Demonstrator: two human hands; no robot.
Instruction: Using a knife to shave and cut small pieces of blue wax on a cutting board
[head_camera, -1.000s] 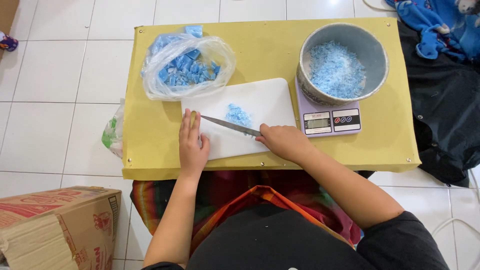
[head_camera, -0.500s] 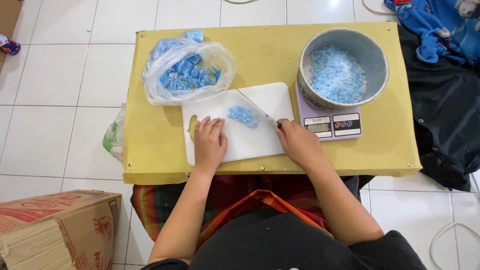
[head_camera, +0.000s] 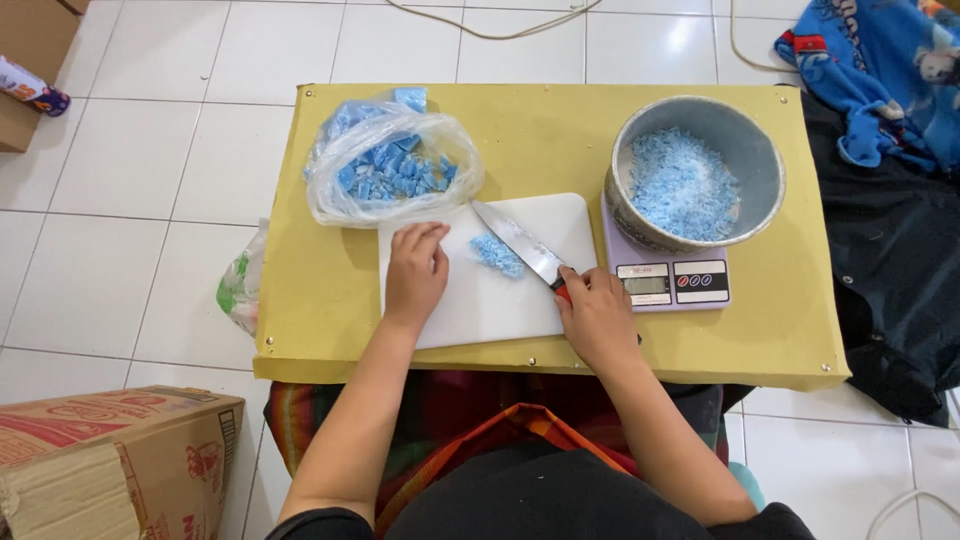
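The right hand (head_camera: 600, 320) grips a knife (head_camera: 520, 245) beside a small chopped pile (head_camera: 497, 255); the left hand (head_camera: 415, 275) lies flat, fingers together, on the cutting board (head_camera: 480, 310) — the bowl (head_camera: 765, 190) holds many shavings, the bag (head_camera: 395, 170) still holds whole blue blocks.

Glossy steel knife (head_camera: 520, 245), plastic board (head_camera: 500, 300)

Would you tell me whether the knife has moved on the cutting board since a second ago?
Yes. The knife has swung from lying across the cutting board to pointing toward the bag, held by the right hand.
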